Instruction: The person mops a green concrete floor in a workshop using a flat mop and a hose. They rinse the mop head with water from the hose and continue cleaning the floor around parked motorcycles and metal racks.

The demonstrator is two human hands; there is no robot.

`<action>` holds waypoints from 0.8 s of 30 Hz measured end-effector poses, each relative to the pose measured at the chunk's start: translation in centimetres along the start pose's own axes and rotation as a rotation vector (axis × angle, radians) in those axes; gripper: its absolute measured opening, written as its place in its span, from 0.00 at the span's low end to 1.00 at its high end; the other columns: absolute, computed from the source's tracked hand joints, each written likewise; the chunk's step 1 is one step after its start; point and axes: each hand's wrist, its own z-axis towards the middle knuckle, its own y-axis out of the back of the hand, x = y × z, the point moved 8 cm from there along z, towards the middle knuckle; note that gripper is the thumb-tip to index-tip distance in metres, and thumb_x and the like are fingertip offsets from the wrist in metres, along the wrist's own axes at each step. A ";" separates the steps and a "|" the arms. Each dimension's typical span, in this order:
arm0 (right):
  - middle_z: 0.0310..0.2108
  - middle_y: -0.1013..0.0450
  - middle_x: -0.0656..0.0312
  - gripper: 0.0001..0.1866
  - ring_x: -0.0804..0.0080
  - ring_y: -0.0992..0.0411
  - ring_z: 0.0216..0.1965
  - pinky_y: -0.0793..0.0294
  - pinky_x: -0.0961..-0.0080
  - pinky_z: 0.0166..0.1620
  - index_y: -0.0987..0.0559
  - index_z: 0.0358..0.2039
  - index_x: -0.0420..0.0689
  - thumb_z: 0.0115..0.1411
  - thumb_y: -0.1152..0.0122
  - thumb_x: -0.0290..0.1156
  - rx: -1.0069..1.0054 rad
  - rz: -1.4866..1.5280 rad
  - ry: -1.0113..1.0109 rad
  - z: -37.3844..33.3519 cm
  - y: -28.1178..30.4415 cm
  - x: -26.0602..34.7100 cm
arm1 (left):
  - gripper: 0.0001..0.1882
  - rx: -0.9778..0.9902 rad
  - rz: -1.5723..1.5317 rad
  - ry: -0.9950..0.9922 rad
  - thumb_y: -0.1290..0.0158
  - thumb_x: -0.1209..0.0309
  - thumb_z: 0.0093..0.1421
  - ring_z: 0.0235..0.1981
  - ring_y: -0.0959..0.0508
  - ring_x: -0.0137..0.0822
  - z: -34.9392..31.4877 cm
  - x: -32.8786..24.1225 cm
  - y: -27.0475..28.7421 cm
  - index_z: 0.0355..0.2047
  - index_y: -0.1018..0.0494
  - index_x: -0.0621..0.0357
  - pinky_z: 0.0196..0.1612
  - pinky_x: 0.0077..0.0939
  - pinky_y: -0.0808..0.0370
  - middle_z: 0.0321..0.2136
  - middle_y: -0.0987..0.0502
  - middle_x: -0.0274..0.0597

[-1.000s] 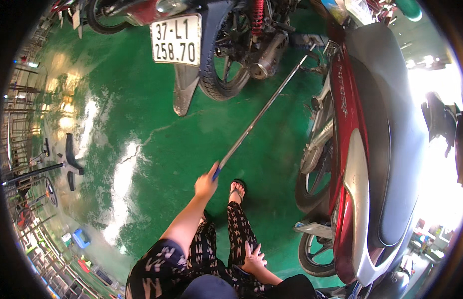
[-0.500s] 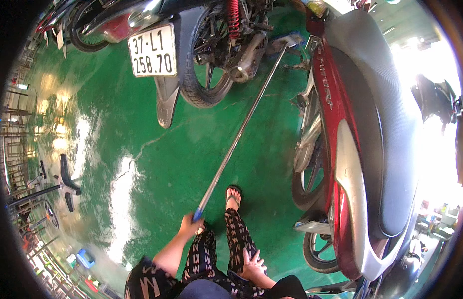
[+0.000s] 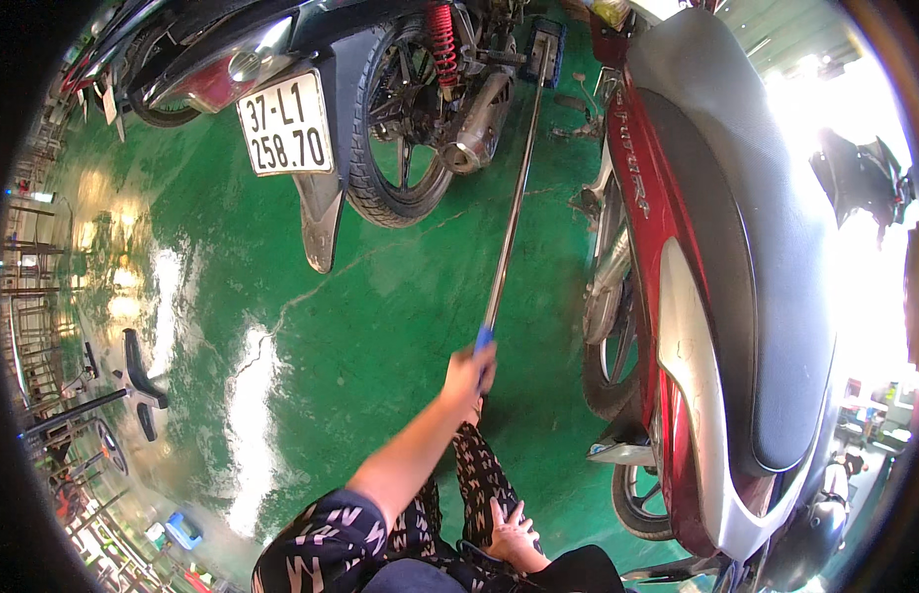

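My left hand (image 3: 468, 374) is closed round the blue grip of a flat mop (image 3: 516, 208), arm stretched forward. The mop's long silver pole runs away from me to a blue-edged rectangular head (image 3: 545, 54) on the floor, between two parked motorbikes. Its head lies close beside the exhaust of the dark motorbike (image 3: 474, 128). My right hand (image 3: 514, 534) rests on my right thigh with its fingers spread, holding nothing.
A red and silver motorbike (image 3: 677, 296) with a long black seat stands close on my right. The dark bike's rear wheel (image 3: 400, 138) and plate (image 3: 287, 126) are ahead. Far left are a star-shaped stand base (image 3: 140, 383) and a blue stool (image 3: 183, 531). The green floor (image 3: 380, 326) has shiny patches.
My left hand has moved forward and to the right with the mop grip. The mop head has slid farther away and slightly left, turning lengthwise. My right hand stays on the thigh.
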 end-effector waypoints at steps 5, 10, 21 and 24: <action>0.62 0.66 0.36 0.61 0.29 0.48 0.54 0.40 0.34 0.45 0.63 0.63 0.67 0.36 0.31 0.55 -0.059 -0.050 0.007 0.1 -1.9 0.0 | 0.14 -0.059 -0.011 -0.067 0.47 0.60 0.56 0.08 0.40 0.26 9.3 -10.7 -2.3 0.23 0.32 0.57 0.11 0.22 0.47 0.12 0.36 0.32; 0.64 0.67 0.41 0.63 0.38 0.47 0.57 0.40 0.40 0.49 0.69 0.62 0.70 0.36 0.33 0.60 0.015 -0.045 -0.062 -0.3 -3.9 0.6 | 0.16 -0.003 0.121 0.094 0.47 0.56 0.56 0.09 0.38 0.26 -0.3 -5.1 5.6 0.26 0.33 0.57 0.11 0.23 0.46 0.12 0.36 0.32; 0.61 0.52 0.47 0.56 0.50 0.45 0.59 0.41 0.52 0.56 0.59 0.62 0.59 0.40 0.29 0.40 -0.938 0.293 0.510 -2.5 10.9 16.1 | 0.16 0.000 0.132 0.584 0.51 0.63 0.60 0.14 0.39 0.23 -49.8 5.4 22.0 0.42 0.31 0.62 0.16 0.18 0.44 0.15 0.38 0.29; 0.64 0.62 0.46 0.60 0.46 0.48 0.60 0.42 0.54 0.58 0.61 0.63 0.60 0.38 0.27 0.41 -0.646 0.186 0.415 -9.5 12.2 24.0 | 0.14 -0.085 0.196 0.605 0.49 0.63 0.59 0.13 0.40 0.23 -59.3 0.3 26.1 0.38 0.27 0.61 0.16 0.18 0.45 0.15 0.38 0.29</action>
